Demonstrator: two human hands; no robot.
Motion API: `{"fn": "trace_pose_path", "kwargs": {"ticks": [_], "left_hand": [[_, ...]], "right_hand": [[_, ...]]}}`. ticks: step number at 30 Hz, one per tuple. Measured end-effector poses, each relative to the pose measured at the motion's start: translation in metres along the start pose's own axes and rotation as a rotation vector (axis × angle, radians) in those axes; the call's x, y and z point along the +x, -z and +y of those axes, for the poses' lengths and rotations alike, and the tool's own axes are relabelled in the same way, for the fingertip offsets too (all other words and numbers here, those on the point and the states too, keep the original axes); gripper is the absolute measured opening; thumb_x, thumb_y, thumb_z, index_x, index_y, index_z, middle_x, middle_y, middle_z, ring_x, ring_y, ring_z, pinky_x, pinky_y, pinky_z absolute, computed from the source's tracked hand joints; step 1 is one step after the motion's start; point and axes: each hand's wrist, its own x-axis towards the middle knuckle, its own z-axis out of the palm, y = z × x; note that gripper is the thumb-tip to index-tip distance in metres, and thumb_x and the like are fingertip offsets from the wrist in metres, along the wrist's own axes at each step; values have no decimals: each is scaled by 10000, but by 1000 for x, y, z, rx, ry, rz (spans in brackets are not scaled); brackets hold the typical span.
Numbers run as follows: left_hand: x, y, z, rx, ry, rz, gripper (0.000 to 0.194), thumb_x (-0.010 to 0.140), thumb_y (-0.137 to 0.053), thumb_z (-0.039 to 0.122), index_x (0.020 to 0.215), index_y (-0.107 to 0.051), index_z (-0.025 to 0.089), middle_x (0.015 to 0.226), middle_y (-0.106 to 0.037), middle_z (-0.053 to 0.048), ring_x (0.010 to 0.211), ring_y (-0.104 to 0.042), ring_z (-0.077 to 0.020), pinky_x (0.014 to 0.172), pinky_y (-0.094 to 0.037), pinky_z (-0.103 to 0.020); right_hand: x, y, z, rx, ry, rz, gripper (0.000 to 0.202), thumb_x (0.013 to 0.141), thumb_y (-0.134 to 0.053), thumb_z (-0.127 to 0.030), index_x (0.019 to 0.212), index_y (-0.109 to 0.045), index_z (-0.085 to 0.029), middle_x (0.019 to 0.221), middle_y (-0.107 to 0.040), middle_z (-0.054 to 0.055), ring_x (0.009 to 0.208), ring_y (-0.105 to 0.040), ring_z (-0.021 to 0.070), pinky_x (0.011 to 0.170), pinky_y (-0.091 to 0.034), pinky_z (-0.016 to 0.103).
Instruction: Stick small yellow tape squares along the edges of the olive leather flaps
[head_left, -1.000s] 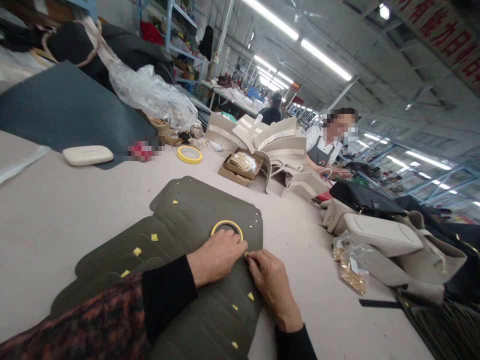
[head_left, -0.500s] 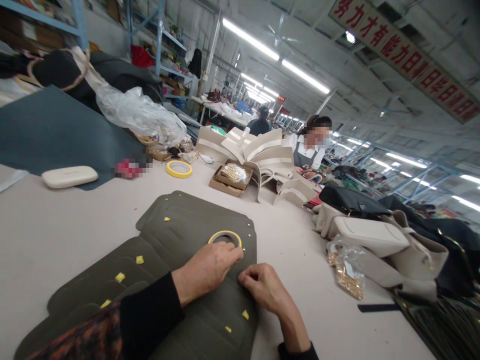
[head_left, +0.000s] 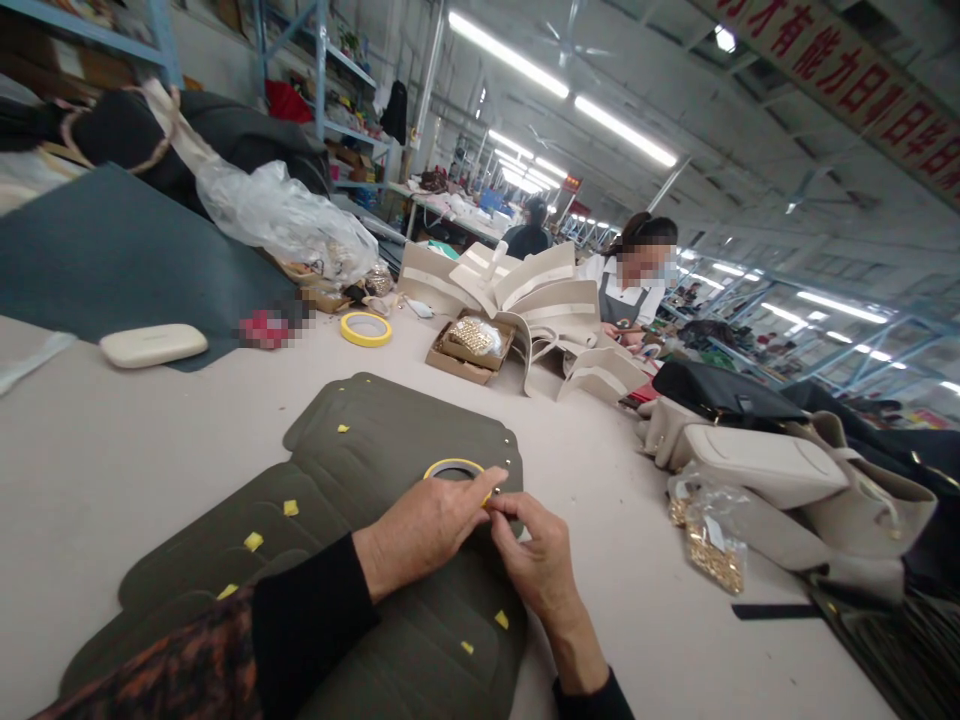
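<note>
Since half a second ago, when a gap lay between them, the right hand (head_left: 536, 560) has come up to meet the left hand (head_left: 427, 530), and the view has swung slightly. In the head view, the only one we have, the roll (head_left: 454, 462) rests over the right side of the dark green panels (head_left: 409, 420), its far arc showing just beyond the left hand's knuckles. Being a ring, it has no real long axis, though we see it as an oval lying crosswise. The left hand is the nearer, covering its near side and holding it; the right hand reaches only its right end. There the right thumb and finger are pinched together, fingertips meeting the left's, and we cannot tell whether tape is between them. Counting, we find two hands, one roll held, one spare roll (head_left: 367, 341) farther off on the worktop (head_left: 600, 470), six clear yellow tabs (head_left: 291, 508) on the panels, and three small bright dots (head_left: 508, 462) near their right edge. The panels overlap too closely for us to count. Beyond stand one pale case (head_left: 154, 345), far left, and one open carton (head_left: 459, 367), past the panels.
</note>
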Motion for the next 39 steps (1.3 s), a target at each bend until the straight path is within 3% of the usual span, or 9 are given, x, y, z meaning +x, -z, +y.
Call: {"fn": "trace_pose_path", "kwargs": {"ticks": [5, 9, 13, 17, 19, 22, 30, 34, 39], "left_hand": [[0, 5, 5, 47, 31, -40, 151, 923, -452, 159, 1056, -516, 191, 928, -670, -33, 848, -655, -188, 722, -511, -270], [0, 8, -2, 116, 98, -12, 124, 912, -429, 129, 898, -540, 182, 860, -648, -35, 779, -635, -190, 693, -497, -289], [1, 8, -7, 19, 83, 79, 162, 920, -459, 149, 1062, -525, 190, 956, -674, -38, 913, -645, -190, 789, -494, -293], [1, 6, -4, -4, 90, 70, 387, 910, -481, 138, 1279, -383, 199, 1046, -677, -51, 952, -659, -195, 788, -502, -295], [1, 4, -1, 15, 77, 42, 359, 924, -470, 158, 1269, -379, 197, 1046, -676, -53, 940, -665, -199, 758, -503, -289], [1, 4, 2, 49, 58, 6, 307, 937, -457, 185, 1237, -397, 211, 1041, -675, -43, 914, -672, -205, 718, -495, -284], [0, 6, 2, 57, 65, -50, 90, 933, -459, 180, 1002, -511, 201, 905, -668, -12, 846, -653, -204, 686, -464, -287], [1, 5, 1, 115, 54, -13, 101, 918, -449, 136, 903, -527, 198, 835, -634, -2, 755, -619, -182, 638, -438, -278], [1, 6, 9, 190, -15, 72, 144, 927, -406, 136, 882, -533, 187, 840, -612, -19, 735, -582, -174, 624, -428, -275]], "right_hand": [[-5, -5, 4, -155, 90, 50, 149, 843, -505, -123, 812, -638, -181, 696, -643, 13, 604, -587, 127, 599, -468, 241], [-7, -5, 6, -216, 64, 127, 131, 837, -517, -146, 804, -639, -182, 656, -624, 1, 569, -580, 123, 574, -467, 237], [-6, -1, 8, -110, -107, 134, 121, 855, -535, -190, 848, -655, -180, 724, -671, 16, 607, -609, 130, 601, -501, 243], [-3, 1, 7, -18, -52, 90, 214, 866, -535, -179, 1059, -628, -178, 882, -685, 52, 747, -633, 152, 674, -530, 272], [-1, -1, 5, -22, 20, 60, 228, 871, -531, -160, 1081, -617, -186, 901, -676, 58, 770, -622, 155, 689, -527, 282], [-1, -3, 2, -60, 75, 35, 157, 879, -510, -131, 960, -629, -193, 844, -665, 46, 753, -606, 153, 685, -504, 279], [-5, -9, 2, -212, 49, 56, 155, 841, -483, -139, 777, -618, -180, 658, -594, 8, 576, -546, 129, 576, -429, 245], [-5, -12, -5, -129, -97, 76, 156, 824, -509, -183, 780, -658, -180, 678, -634, 18, 592, -566, 135, 594, -444, 250], [2, -11, -1, 310, -567, 126, 203, 776, -603, -344, 683, -636, -167, 523, -577, -18, 453, -521, 116, 464, -421, 226]]}}
